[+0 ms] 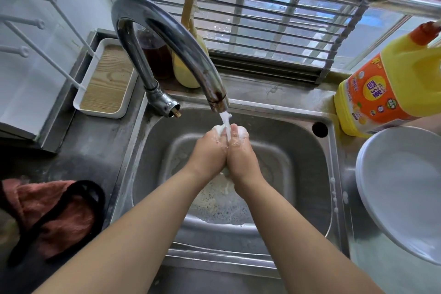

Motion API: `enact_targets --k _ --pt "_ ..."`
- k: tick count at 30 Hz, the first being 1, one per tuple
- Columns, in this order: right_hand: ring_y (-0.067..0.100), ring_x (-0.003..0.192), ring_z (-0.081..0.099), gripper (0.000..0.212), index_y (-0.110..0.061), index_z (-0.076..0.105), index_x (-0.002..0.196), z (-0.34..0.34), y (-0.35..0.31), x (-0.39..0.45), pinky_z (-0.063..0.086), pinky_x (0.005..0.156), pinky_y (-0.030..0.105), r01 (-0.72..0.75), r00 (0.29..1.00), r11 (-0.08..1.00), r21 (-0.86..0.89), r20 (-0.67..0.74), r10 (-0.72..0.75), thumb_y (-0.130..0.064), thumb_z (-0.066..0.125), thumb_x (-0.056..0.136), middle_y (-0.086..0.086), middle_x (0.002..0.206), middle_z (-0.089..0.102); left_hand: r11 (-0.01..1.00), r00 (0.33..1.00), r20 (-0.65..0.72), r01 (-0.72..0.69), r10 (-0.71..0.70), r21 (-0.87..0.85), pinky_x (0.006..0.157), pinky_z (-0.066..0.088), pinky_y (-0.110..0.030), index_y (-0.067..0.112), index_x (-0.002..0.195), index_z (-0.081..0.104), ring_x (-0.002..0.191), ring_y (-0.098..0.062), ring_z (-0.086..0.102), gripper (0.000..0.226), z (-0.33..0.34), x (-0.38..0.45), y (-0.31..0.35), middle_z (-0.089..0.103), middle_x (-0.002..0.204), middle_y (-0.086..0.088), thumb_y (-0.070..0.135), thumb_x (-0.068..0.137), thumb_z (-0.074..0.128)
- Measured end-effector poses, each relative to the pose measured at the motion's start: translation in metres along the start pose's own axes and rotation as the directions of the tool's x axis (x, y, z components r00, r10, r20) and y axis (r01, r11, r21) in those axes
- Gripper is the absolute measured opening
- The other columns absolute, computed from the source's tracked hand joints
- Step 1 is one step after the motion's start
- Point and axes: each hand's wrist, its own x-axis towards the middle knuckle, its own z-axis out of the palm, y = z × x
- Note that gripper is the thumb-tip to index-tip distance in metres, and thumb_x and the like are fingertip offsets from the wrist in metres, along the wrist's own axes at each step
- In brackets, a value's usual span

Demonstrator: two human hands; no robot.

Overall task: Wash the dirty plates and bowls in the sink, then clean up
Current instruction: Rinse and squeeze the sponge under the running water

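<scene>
Stainless steel forms the sink (307, 150), over whose basin both hands are held side by side, pressed together along their inner edges beneath the curved faucet (164, 38). A stream of water (226, 124) is seen falling from the spout onto the meeting point of the hands. The left hand (210, 150) and the right hand (241, 153) are coated with white suds at the fingers (242, 132); the fingers are stretched forward and lightly cupped, and nothing is grasped by either hand. Foamy water and dark specks are gathered around the drain at the bottom of the basin. A stack of white plates (403, 188) is set on the steel surface (381, 270) to the right of the sink, apart from the hands. Just behind the stack, a yellow detergent jug (391, 88) with an orange label is stood at the sink's far right corner. To the left of the sink, a pinkish cloth (57, 210) with a black strap is laid on the surface, and a white tray (107, 79) with a wooden insert is placed near the faucet base. A barred window (262, 19) is seen behind the faucet.
</scene>
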Motion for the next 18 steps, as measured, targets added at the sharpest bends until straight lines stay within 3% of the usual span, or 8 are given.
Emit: enact_targets --k 2,5,7,11,13,14,16,18 --pt "0.021 0.102 0.059 0.036 -0.04 0.054 0.087 0.001 0.002 0.005 0.046 0.095 0.049 -0.014 1.0 1.0 0.023 -0.019 0.014 -0.063 0.027 0.093 -0.004 0.099 0.064 1.0 1.0 -0.019 -0.016 0.016 -0.002 0.082 0.053 -0.039 0.016 0.097 0.063 0.092 -0.024 0.066 0.032 -0.001 0.0 -0.003 0.07 0.092 -0.006 0.04 0.099 0.043" --pt "0.023 0.101 0.063 0.038 -0.038 0.062 0.084 0.002 0.003 0.011 0.048 0.094 0.047 -0.011 0.999 1.0 0.029 -0.046 0.012 -0.058 0.031 0.092 0.003 0.101 0.069 0.998 0.998 -0.019 -0.055 0.055 -0.021 0.074 0.05 -0.031 0.023 0.085 0.061 0.084 -0.019 0.065 0.022 -0.001 -0.003 -0.001 0.069 0.085 -0.001 0.037 0.096 0.048" --pt "0.026 0.095 0.065 0.041 -0.026 0.064 0.08 0.001 0.003 0.017 0.05 0.089 0.046 -0.014 0.998 1.0 0.002 -0.056 0.014 -0.05 0.035 0.094 0.006 0.094 0.07 0.998 0.997 -0.024 -0.069 0.068 -0.012 0.073 0.05 -0.031 0.019 0.09 0.06 0.083 -0.017 0.063 0.023 -0.002 -0.006 -0.004 0.067 0.087 0.0 0.031 0.099 0.043" --pt "0.027 0.077 0.058 0.037 -0.012 0.056 0.075 -0.009 0.005 0.029 0.049 0.077 0.047 -0.016 1.0 0.998 -0.065 -0.027 0.015 -0.036 0.039 0.099 0.008 0.076 0.06 0.979 1.0 0.002 -0.026 0.027 -0.202 0.071 0.049 -0.039 0.011 0.095 0.052 0.081 -0.021 0.059 0.024 -0.003 -0.013 -0.017 0.061 0.087 -0.007 0.033 0.094 0.04" --pt "0.023 0.083 0.058 0.028 -0.013 0.057 0.093 -0.019 0.005 0.033 0.047 0.08 0.042 0.0 0.999 0.994 -0.106 -0.053 -0.005 -0.034 0.041 0.1 0.003 0.085 0.059 0.96 0.998 0.054 0.054 -0.041 -0.274 0.064 0.05 -0.03 0.014 0.107 0.049 0.077 -0.017 0.059 0.012 -0.004 -0.016 -0.021 0.06 0.09 -0.005 0.016 0.101 0.038" --pt "0.021 0.089 0.058 0.027 -0.012 0.055 0.108 -0.023 0.004 0.032 0.048 0.083 0.039 0.014 0.998 0.991 -0.13 -0.067 -0.023 -0.035 0.043 0.1 0.001 0.092 0.059 0.943 0.993 0.082 0.104 -0.082 -0.316 0.067 0.053 -0.026 0.017 0.118 0.046 0.082 -0.015 0.061 0.02 -0.005 -0.016 -0.02 0.06 0.099 -0.004 0.01 0.101 0.037" --pt "0.017 0.096 0.055 0.039 -0.012 0.046 0.127 -0.029 0.0 0.023 0.048 0.089 0.035 0.033 0.997 0.99 -0.138 -0.069 -0.043 -0.037 0.05 0.097 0.0 0.104 0.055 0.903 0.981 0.104 0.19 -0.162 -0.386 0.082 0.056 -0.035 0.021 0.131 0.042 0.099 -0.019 0.062 0.036 -0.005 -0.012 -0.018 0.06 0.115 -0.006 0.005 0.1 0.036" --pt "0.015 0.101 0.056 0.047 -0.014 0.044 0.133 -0.03 0.0 0.011 0.05 0.092 0.035 0.053 0.998 0.994 -0.097 -0.038 -0.057 -0.034 0.058 0.093 -0.001 0.111 0.055 0.889 0.971 0.101 0.24 -0.218 -0.389 0.09 0.053 -0.043 0.018 0.129 0.047 0.106 -0.024 0.06 0.034 -0.005 -0.004 -0.016 0.061 0.118 -0.011 0.008 0.099 0.034"
